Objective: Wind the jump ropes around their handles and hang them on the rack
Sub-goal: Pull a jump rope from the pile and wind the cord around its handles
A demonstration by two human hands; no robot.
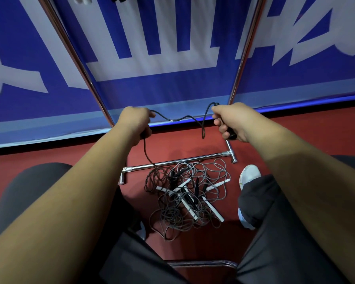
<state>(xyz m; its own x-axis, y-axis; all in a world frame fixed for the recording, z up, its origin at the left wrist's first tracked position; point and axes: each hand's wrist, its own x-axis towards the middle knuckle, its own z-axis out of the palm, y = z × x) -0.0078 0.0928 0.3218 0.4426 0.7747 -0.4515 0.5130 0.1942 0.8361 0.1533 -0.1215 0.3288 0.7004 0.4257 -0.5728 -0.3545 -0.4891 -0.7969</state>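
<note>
A seated person's right hand (232, 119) is clenched around a black handle (232, 135), whose lower end pokes out beneath the curled fingers while its long axis runs up through the fist and tilts slightly away from the body. The black cord (178, 119) leaves the top of that fist, drops in a short loop just beside it, then sags across to the left hand (134, 121), which holds it at about the same height. From under the left hand the cord falls to the pile of ropes (184, 201), a tangle of grey and dark cords with white and black handles lying on the red floor (74, 158) between the person's feet, touching the low chrome bar of the rack (178, 162). The rack's two uprights rise in front of a blue-and-white banner (162, 89); its top rail cannot be made out. Winding looks barely begun: the slack lies to the left of the handle, so the left hand appears placed to feed turns across onto it.
</note>
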